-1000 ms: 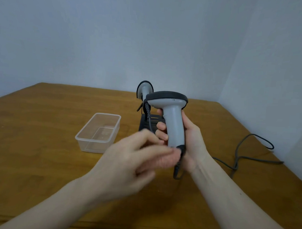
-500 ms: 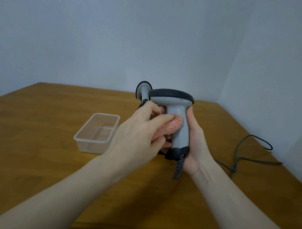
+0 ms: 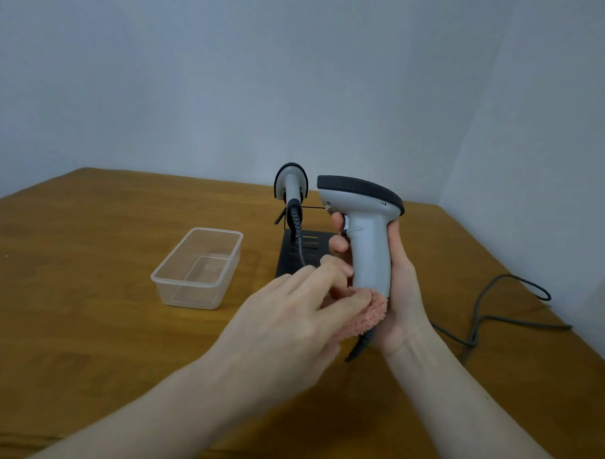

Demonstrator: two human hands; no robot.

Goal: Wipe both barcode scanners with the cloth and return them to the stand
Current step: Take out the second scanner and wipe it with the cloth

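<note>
My right hand grips the handle of a grey barcode scanner with a black top, held upright above the table. My left hand holds a pink cloth against the bottom of that handle, where the cable leaves it. A second grey scanner sits on the black stand behind my hands, its coiled cable hanging down over the base.
A clear plastic tub stands on the wooden table left of the stand. A dark cable loops across the table at the right, near the wall. The table's right edge runs along that wall.
My left hand has slid the pink cloth down the handle, from just under the scanner's head to its bottom end. The scanner has turned slightly in my right hand.
</note>
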